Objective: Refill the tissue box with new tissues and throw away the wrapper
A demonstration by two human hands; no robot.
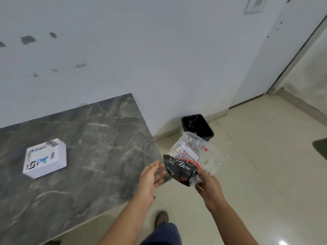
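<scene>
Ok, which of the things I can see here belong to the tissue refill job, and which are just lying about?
Part of the job:
- clear plastic wrapper with black Dove print, pinched in the right hand
- black rectangular bin on the floor by the wall
- white printed box on the grey marble table, likely the tissue box
- left hand, open and empty

Lying about:
- dark green mat at the right edge

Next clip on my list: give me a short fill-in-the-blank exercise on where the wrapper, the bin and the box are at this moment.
1. The empty plastic wrapper is held by the person's ____ hand.
2. The left hand is ____, holding nothing.
3. The black bin stands on the ____, against the wall.
4. The white box sits on the marble ____.

Missing words: right; open; floor; table
</scene>
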